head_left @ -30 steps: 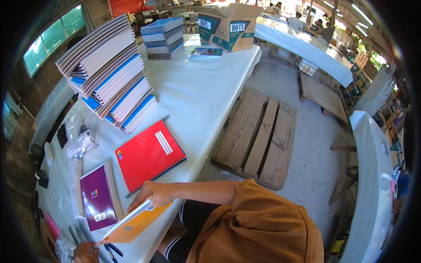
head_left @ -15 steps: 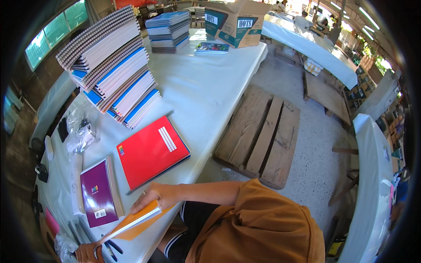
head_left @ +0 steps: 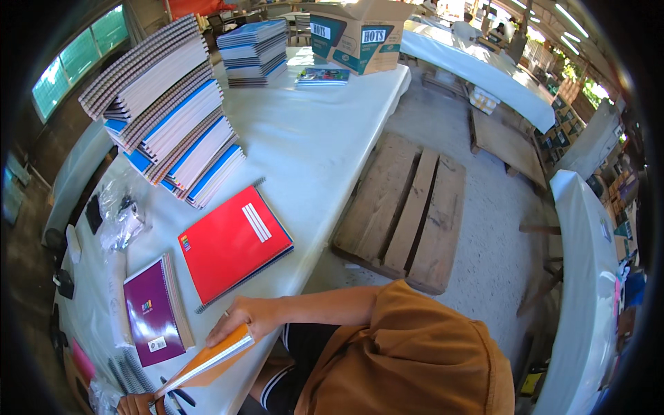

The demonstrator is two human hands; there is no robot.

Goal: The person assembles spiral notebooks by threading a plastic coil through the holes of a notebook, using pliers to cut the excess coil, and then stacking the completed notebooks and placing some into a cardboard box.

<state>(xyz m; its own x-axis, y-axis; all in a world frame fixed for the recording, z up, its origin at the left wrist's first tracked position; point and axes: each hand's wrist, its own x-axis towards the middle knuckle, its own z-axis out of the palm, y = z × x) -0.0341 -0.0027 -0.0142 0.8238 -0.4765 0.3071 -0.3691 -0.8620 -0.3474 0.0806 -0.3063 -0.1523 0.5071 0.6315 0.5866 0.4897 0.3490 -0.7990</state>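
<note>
A person in an orange shirt grips an orange notebook (head_left: 207, 361) with the right hand (head_left: 242, 319) and the left hand (head_left: 135, 404) (barely in view) at a white table (head_left: 325, 138). A red spiral notebook (head_left: 232, 243), a purple notebook (head_left: 151, 310) and stacked spiral notebooks (head_left: 166, 117) lie nearby.

Taking the red notebook (head_left: 234, 243) as landmark: beyond it, a leaning stack of spiral notebooks (head_left: 166, 111) blocks the way. Toward the cardboard box (head_left: 358, 33), the white surface (head_left: 318, 131) lies open. Just left of it sits a purple notebook (head_left: 151, 311), then crumpled plastic bags (head_left: 119, 214).
</note>
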